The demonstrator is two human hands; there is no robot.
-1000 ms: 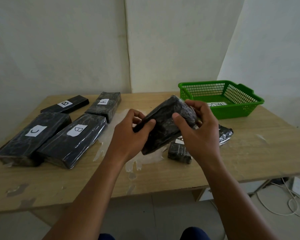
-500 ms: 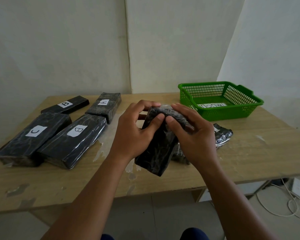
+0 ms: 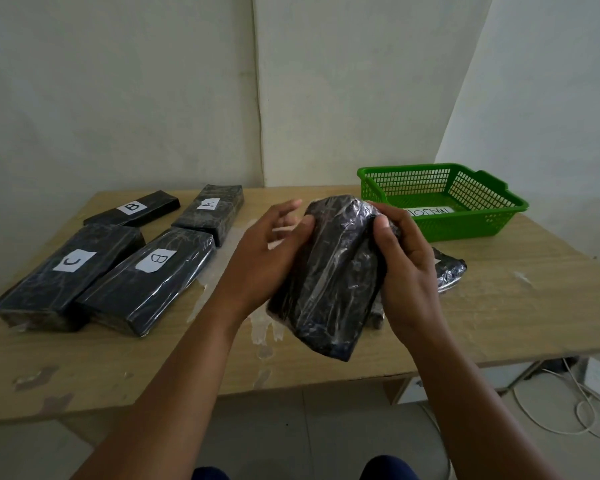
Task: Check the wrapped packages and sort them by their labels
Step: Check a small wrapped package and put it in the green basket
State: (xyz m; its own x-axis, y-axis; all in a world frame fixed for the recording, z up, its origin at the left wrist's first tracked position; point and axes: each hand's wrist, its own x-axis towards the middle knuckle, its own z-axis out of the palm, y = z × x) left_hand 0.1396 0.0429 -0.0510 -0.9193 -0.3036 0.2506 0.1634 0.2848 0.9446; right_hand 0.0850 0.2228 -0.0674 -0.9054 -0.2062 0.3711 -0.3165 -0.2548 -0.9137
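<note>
Bare table right of centre; four labelled packages crowding left, green basket far right.

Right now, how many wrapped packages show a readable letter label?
4, all at table left: C package, front B package, rear B package, A package. Held package's label is hidden.

Held package label unseen — basket paper writing illegible.

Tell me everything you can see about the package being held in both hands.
The held package is a black block wrapped in shiny, wrinkled clear film. No label shows on the side facing the camera. It is tilted, near end lowest, above the table. The left hand touches its left edge; the right hand grips its upper right.
</note>
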